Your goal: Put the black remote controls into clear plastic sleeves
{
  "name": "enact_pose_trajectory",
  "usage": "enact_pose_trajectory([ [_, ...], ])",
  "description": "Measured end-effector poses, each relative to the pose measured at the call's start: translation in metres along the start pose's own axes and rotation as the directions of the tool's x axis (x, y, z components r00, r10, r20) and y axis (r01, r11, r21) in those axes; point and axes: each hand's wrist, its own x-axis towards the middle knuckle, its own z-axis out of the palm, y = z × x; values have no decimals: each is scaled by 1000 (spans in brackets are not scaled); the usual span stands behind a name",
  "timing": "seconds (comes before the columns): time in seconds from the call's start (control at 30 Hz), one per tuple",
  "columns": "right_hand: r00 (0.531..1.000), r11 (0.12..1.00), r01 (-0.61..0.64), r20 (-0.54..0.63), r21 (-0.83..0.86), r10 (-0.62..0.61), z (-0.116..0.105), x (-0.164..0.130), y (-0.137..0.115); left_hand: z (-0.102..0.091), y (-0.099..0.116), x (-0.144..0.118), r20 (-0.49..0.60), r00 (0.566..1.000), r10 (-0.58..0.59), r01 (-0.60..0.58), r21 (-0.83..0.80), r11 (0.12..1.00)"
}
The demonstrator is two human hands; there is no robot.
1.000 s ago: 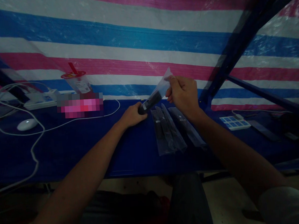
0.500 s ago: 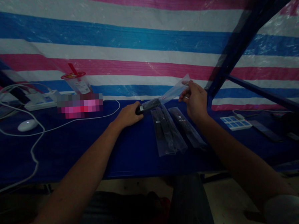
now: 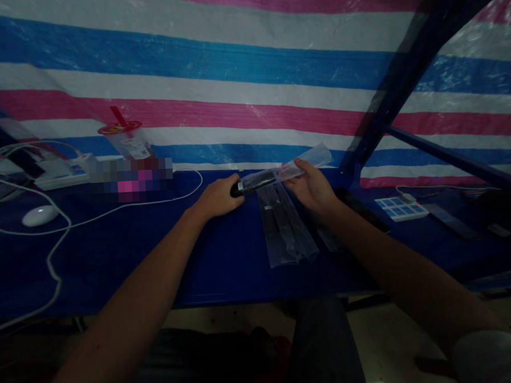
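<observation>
Blue tabletop mid-span, both hands closed: left hand on black remote, right hand on its clear sleeve.

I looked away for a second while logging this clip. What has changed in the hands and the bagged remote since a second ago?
The right hand has come down from lifting the clear bag by its top; it now cradles the bag low, so the remote lies nearly level instead of steeply tilted. The left hand still grips the remote's near end. The bagged remotes on the blue table stayed put.
</observation>
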Motion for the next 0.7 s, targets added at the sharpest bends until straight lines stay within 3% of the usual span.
enact_pose_trajectory([
  [0.23,995,994,-100,-36,-44,98,4,-1,4,-4,9,-1,44,999,32,-34,49,998],
  [0.37,988,989,-142,-63,-42,139,-2,-1,-3,-10,-1,0,18,996,-83,79,162,984],
  [0.47,987,988,-152,-55,-32,150,-6,0,-3,-15,-20,0,-81,967,-242,254,206,945],
  [0.57,991,989,-128,-57,-76,124,-7,0,2,-18,-37,1,-255,900,-354,390,110,914],
  [0.63,994,988,-107,-43,-110,103,-5,-1,6,-20,-38,2,-350,865,-359,388,14,921],
  [0.7,995,988,-99,-15,-122,98,-2,-4,11,-21,-30,2,-382,871,-308,320,-33,947],
])
